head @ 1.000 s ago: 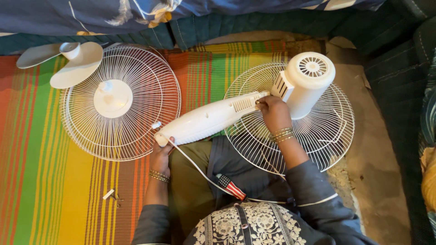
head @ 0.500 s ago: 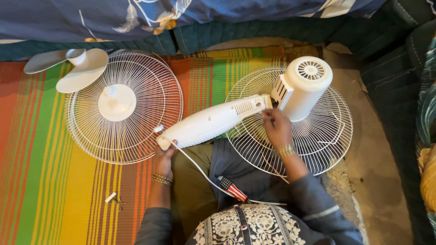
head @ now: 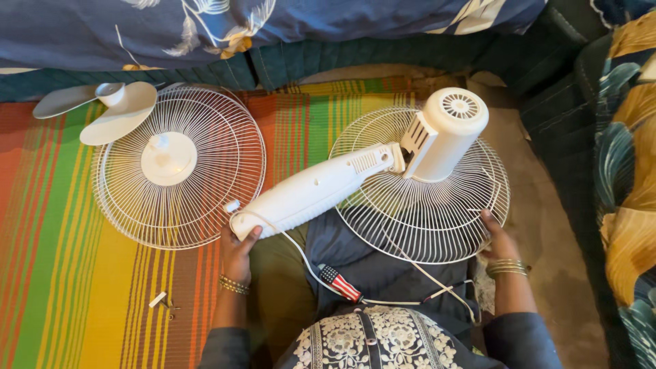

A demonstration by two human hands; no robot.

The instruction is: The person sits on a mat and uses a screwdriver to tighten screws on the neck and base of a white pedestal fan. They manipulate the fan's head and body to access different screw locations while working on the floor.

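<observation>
Lying across the person's lap — a white fan body (head: 321, 188), its long neck slanting from lower left to upper right, with the round motor housing (head: 444, 133) at the upper end.

Left hand (head: 237, 251): closed around the lower end of the fan body, thumb up against it, bangles at the wrist.

Right hand (head: 497, 236): at the lower right rim of the rear wire guard (head: 424, 219); fingers seem curled on the rim, though the grip itself is hard to make out.

Rear wire guard: white, round, lying flat under the motor housing, partly over the lap.

Front wire guard (head: 178, 167): white, round with a solid centre disc, flat on the striped mat (head: 55, 260) to the left, well apart from the other guard.

Fan blade (head: 102, 109): pale, three-lobed, touching the upper left edge of the front wire guard.

Power cord (head: 301, 256): white, running from the lower end of the fan body across the lap to a striped plug (head: 339, 283).

Small loose parts (head: 162, 303): on the mat beside the left forearm — too small to identify.

Patterned blue bedding (head: 307, 20): along the top edge.
</observation>
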